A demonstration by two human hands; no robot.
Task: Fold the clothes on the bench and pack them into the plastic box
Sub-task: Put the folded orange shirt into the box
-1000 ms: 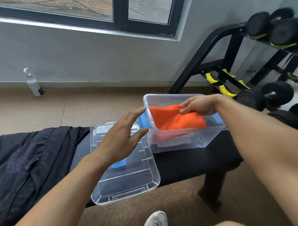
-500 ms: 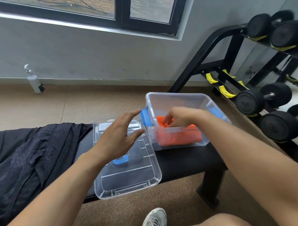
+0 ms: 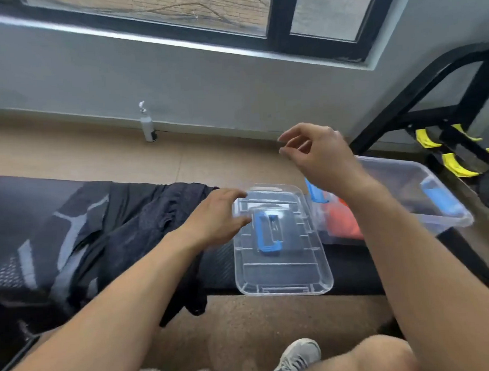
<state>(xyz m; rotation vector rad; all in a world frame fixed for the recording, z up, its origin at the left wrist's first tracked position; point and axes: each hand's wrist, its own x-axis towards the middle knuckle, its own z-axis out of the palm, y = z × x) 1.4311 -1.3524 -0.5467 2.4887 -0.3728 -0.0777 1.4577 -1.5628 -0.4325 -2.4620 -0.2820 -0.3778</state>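
Note:
A clear plastic box [image 3: 452,218] with blue clips stands on the black bench [image 3: 350,267] at the right. A folded orange garment [image 3: 347,221] lies inside it, partly hidden by my right forearm. My right hand [image 3: 316,151] is raised above the box's left end, fingers loosely curled, holding nothing. The box's clear lid [image 3: 284,279] with a blue handle lies upside down on the bench beside the box. My left hand [image 3: 219,217] hovers flat at the lid's left edge, empty. Dark clothes [image 3: 80,237] are heaped on the bench's left part.
A black dumbbell rack [image 3: 430,101] with yellow holders stands at the right behind the box. A white spray bottle [image 3: 147,125] stands on the floor by the wall. My shoe [image 3: 297,357] and knee are below the bench's front edge.
My right hand has let go of the orange garment, left it in the box and risen up and leftward. My view has swung left, showing more of the dark clothes.

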